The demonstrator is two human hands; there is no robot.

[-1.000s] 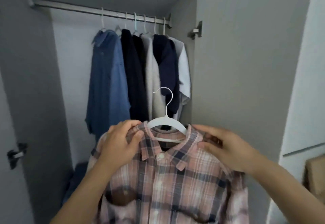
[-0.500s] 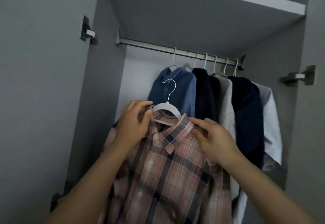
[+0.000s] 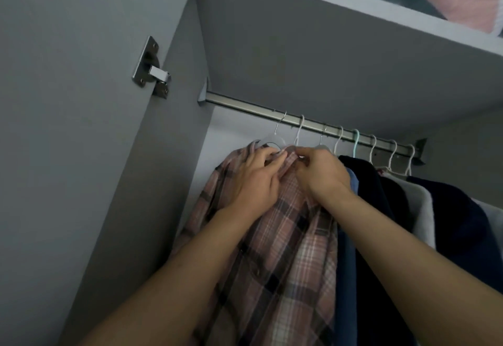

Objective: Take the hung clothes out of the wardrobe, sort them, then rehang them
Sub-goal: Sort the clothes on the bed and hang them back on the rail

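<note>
A pink plaid shirt (image 3: 288, 239) hangs on a white hanger (image 3: 268, 139) whose hook sits over the metal rail (image 3: 245, 105), leftmost of the row. My left hand (image 3: 255, 182) grips the shirt's collar and shoulder at the hanger. My right hand (image 3: 319, 173) pinches the collar on the other side. To the right hang several clothes: a blue shirt (image 3: 345, 258), a black garment (image 3: 373, 218), a grey one (image 3: 424, 209), a navy one (image 3: 460, 223).
The open wardrobe door (image 3: 68, 155) with a metal hinge (image 3: 151, 67) stands at the left. A shelf (image 3: 353, 5) above the rail holds folded beige, blue and pink items. The rail left of the plaid shirt is bare.
Both hands lifted the plaid shirt up and its hanger hook now sits on the rail left of the blue shirt. My view tilted upward and closer.
</note>
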